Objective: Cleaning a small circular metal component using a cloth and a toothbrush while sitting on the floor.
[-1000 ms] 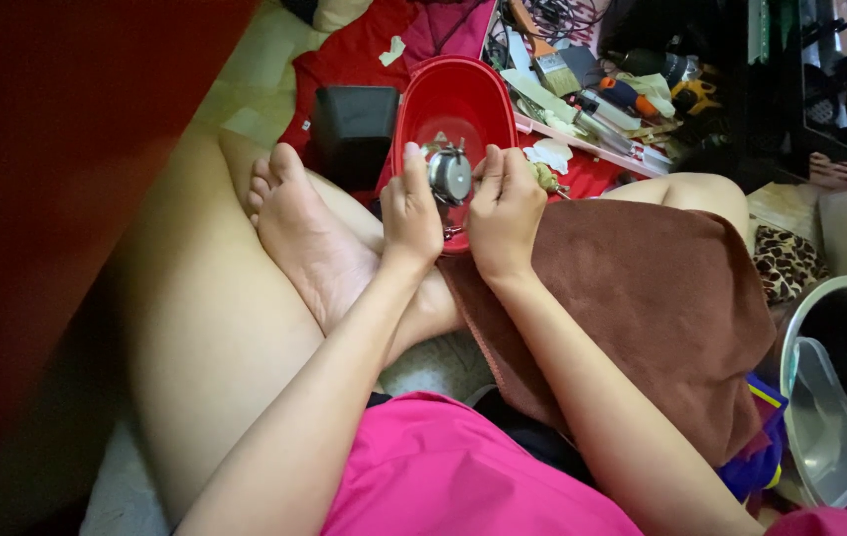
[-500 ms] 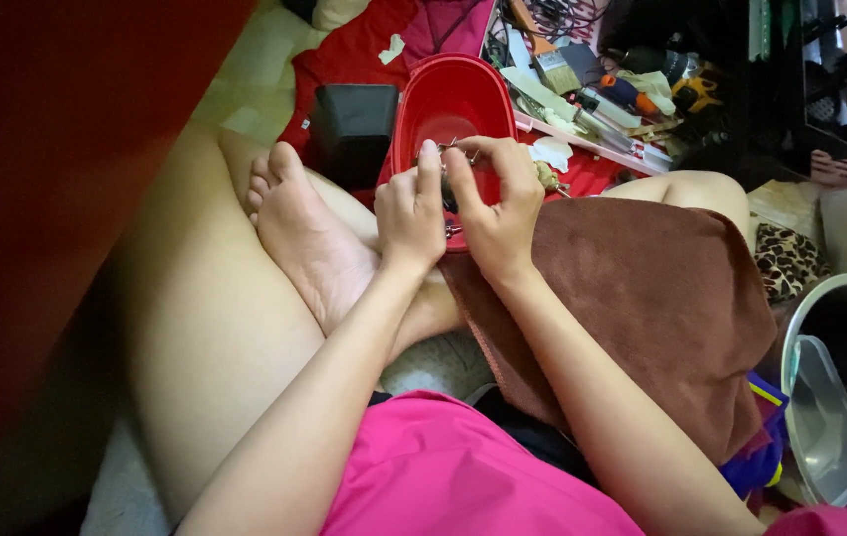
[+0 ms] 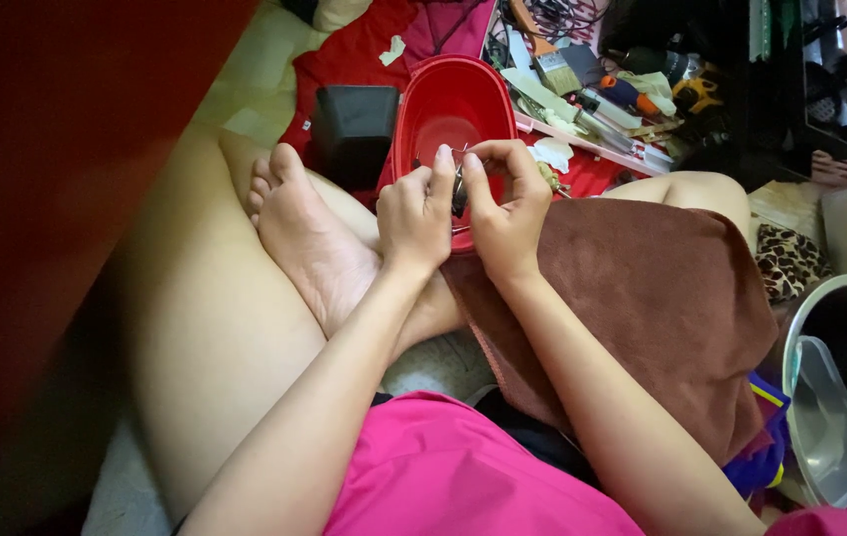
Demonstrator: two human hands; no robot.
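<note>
My left hand and my right hand meet over the near rim of a red plastic bowl. Between their fingertips they pinch a small dark object, mostly hidden by the fingers; its kind cannot be told. Both hands are closed around it, thumbs side by side. I sit cross-legged on the floor, with my bare foot just left of the left hand and a brown towel over my right leg.
A black box stands left of the bowl on red cloth. A tray of tools and brushes lies behind. A clear plastic container sits at the right. A dark red surface fills the left side.
A round metallic object was visible between my hands a second ago; my fingers have closed over it and both hands have shifted slightly, hiding most of it.
</note>
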